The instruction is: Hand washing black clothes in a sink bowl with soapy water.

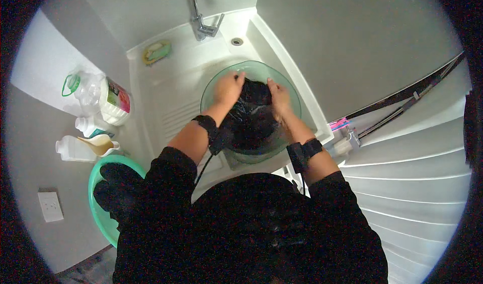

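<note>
A wide translucent green basin stands in the white laundry sink. Dark, wet-looking cloth fills much of it, in what looks like water. My left hand grips the cloth by its upper left edge, thumb pointing inward. Opposite it, my right hand holds the upper right edge, and a piece of the black fabric stretches between the two. Both hands are a little blurred. How the rest of the cloth lies in the basin is hard to make out.
The white sink has a ribbed washboard slope, a drain and a chrome tap. A soap dish sits at its back left. Several plastic bottles line the left side, above a green tub with dark cloth. A folding curtain hangs right.
</note>
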